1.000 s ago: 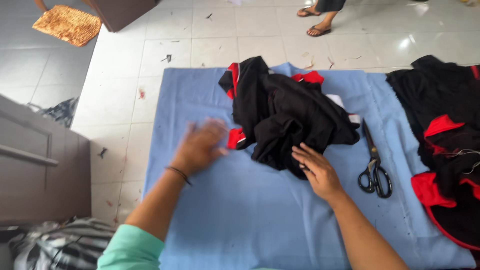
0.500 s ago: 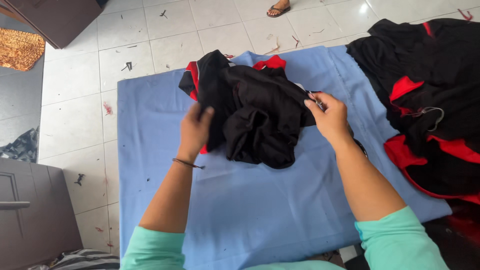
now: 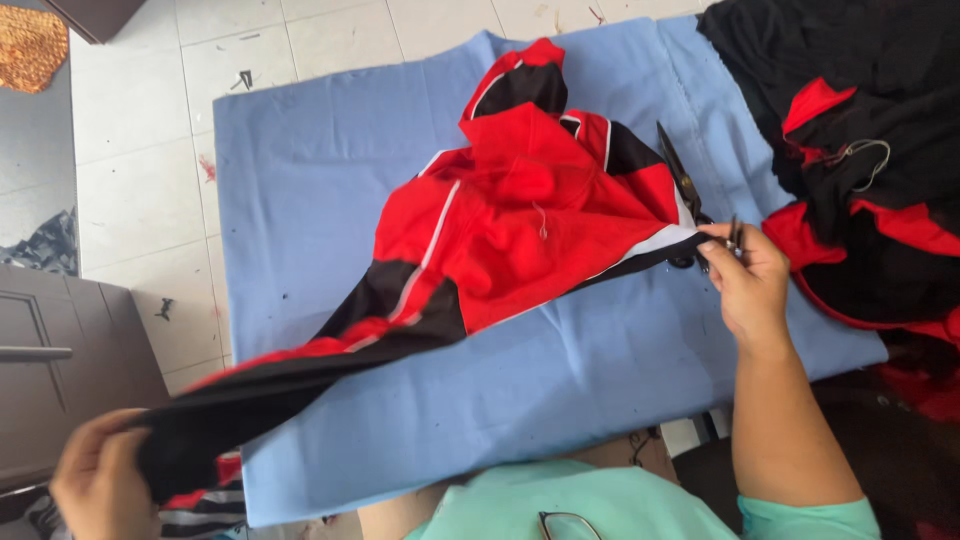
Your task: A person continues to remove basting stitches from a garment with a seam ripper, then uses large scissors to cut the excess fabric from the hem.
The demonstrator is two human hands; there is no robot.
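Observation:
A red, black and white garment (image 3: pixel 510 220) lies stretched across a blue cloth (image 3: pixel 560 370) on the floor. My left hand (image 3: pixel 95 480), at the lower left beyond the cloth's edge, grips the garment's black end and pulls it taut. My right hand (image 3: pixel 745 280) pinches the garment's white-trimmed edge at the right, and something small and dark sticks up from its fingers. Black scissors (image 3: pixel 683 185) lie on the blue cloth just above my right hand, their handles hidden behind it.
A heap of black and red garments (image 3: pixel 860 170) with a wire hanger covers the right side. A dark wooden cabinet (image 3: pixel 60 360) stands at the left. An orange mat (image 3: pixel 30 45) lies at the top left on the white tiles.
The bunched black garment has been opened out, showing its red side. My left hand has pulled one end far to the lower left; my right hand now holds the right edge.

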